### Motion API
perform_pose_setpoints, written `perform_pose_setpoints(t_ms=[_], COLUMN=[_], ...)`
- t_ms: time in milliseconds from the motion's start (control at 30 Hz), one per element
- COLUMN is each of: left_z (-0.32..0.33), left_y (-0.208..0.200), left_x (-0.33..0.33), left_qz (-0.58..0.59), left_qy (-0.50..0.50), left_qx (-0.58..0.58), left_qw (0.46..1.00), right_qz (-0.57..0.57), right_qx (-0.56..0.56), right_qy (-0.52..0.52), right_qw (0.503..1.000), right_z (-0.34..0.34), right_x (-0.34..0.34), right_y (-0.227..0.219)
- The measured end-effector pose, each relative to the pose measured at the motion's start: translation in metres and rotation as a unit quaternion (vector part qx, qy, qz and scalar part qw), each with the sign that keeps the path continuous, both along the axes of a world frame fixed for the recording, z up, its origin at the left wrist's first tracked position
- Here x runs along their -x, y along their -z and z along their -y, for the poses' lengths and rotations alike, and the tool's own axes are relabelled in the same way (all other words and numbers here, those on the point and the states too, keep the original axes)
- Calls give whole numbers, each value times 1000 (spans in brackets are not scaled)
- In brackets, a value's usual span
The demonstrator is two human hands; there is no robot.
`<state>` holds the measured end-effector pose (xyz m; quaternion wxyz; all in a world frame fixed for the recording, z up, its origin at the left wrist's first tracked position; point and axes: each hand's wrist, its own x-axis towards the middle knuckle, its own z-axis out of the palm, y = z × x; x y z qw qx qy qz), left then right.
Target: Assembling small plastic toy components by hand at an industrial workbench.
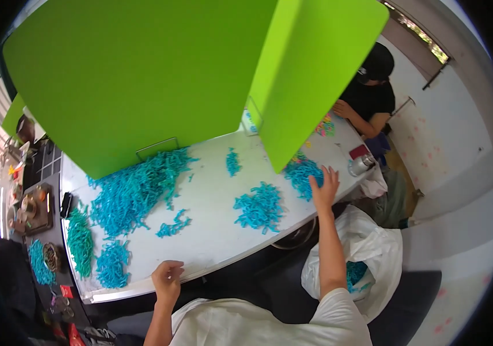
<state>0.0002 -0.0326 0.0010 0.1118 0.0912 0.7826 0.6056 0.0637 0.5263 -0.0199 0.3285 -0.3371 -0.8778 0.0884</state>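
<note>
here, the right hand (323, 189) is reaching far out, its fingers spread flat and released, touching a small blue pile (303, 173) of little plastic bits near the far edge of the white desk (212, 236). the left hand (168, 278) is resting at the near desk edge, fingers curled loosely, holding nothing. a white bag (373, 242) is sitting just beside the desk.
</note>
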Motion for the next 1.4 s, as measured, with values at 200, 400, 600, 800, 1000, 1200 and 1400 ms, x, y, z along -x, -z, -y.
perform_pose_setpoints(t_ms=[200,400,600,800,1000,1200,1400], left_z=[2,-2,15,31,37,33,35], left_y=[-1,-18,-3,-4,4,6,7], left_x=[-6,-8,-13,-2,8,14,12], left_qz=[-9,6,-118,-60,-84,-120,-150], left_qy=[6,42,89,54,58,71,47], left_qx=[30,35,160,112,99,93,95], left_qw=[999,998,976,990,990,986,983], right_qz=[-143,-161,-112,-59,-22,12,-66], right_qx=[-12,93,239,261,176,184,363], right_qy=[-106,-226,-326,-356,-395,-438,-398], right_qw=[984,956,908,895,901,880,840], right_z=[78,195,295,338,334,328,340], right_x=[7,24,26,35,96,165,158], right_y=[-32,-55,-26,-21,-35,-23,6])
